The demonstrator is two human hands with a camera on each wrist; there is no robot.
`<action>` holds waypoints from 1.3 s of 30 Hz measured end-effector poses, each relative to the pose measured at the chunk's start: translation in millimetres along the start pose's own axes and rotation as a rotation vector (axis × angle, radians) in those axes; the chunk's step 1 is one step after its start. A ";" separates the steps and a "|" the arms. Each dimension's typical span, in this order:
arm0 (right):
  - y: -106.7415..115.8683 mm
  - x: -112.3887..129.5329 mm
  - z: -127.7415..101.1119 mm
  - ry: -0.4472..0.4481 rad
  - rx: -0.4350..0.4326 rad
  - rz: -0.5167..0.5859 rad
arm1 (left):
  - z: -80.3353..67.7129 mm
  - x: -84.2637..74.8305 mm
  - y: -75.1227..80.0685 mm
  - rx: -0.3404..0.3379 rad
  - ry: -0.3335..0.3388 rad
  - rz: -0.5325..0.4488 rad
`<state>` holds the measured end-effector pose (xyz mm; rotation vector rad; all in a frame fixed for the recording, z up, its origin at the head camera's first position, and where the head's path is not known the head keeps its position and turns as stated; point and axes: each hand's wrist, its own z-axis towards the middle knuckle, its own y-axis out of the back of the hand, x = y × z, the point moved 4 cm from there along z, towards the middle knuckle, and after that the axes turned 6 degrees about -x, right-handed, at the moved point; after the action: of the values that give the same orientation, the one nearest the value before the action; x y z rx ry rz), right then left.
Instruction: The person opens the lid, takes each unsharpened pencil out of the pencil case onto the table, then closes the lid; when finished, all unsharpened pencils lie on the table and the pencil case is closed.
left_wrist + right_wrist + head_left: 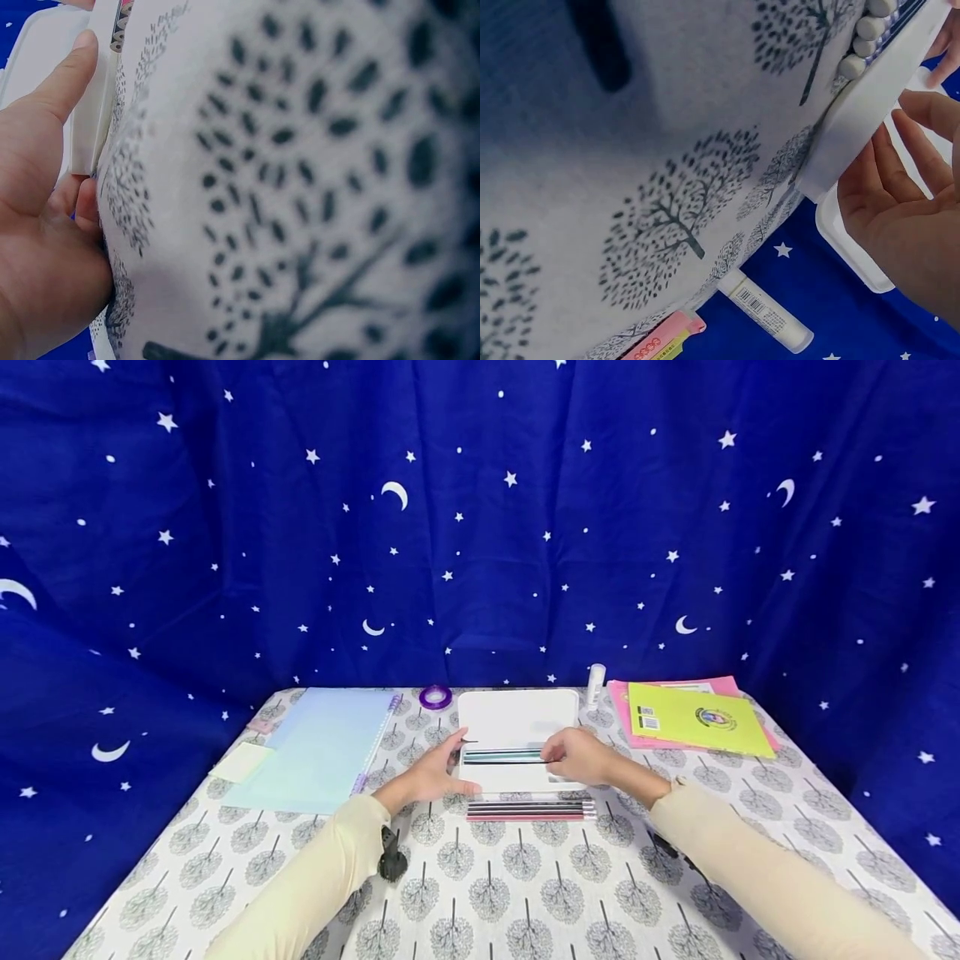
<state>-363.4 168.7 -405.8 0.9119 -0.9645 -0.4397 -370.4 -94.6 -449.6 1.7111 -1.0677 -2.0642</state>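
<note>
Left grip holds the white case's left end; right grip at pencils inside, whether pinching unclear.

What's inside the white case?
Slim teal and dark pencil-like sticks lie lengthwise in the white case. The right hand covers their right ends, so whatever sits beneath it can't be seen.

Two hands, at least four pencils, one case, one tape roll, one glue stick, one notebook, one yellow book.
</note>
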 end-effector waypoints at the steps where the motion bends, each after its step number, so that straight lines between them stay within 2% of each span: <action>1: -0.4 -0.9 0.4 -0.004 0.004 -0.003 | 0.1 0.2 -0.3 0.001 -0.002 -0.002; 11: -2.3 -5.7 3.9 0.024 0.041 -0.022 | 0.1 -0.6 0.2 -0.001 0.000 0.006; 16: -3.6 -7.9 6.6 0.079 0.070 -0.031 | 0.3 -0.5 0.5 -0.001 0.004 0.005; 20: -4.0 -8.2 9.2 0.175 0.091 -0.015 | 0.2 -0.2 0.8 0.000 0.005 -0.003; 23: -4.1 -6.4 10.2 0.212 0.115 0.012 | 0.3 -0.4 0.5 0.004 0.000 -0.009; 31: -9.3 -10.1 16.2 0.099 0.166 -0.011 | 1.6 0.7 -0.4 0.007 0.002 -0.006; 39: -7.5 -9.7 15.3 0.098 0.146 0.040 | 0.8 0.5 -0.1 0.008 0.012 -0.011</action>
<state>-381.0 164.0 -413.1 1.0350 -0.9322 -0.2908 -371.2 -94.5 -450.0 1.7351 -1.0669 -2.0566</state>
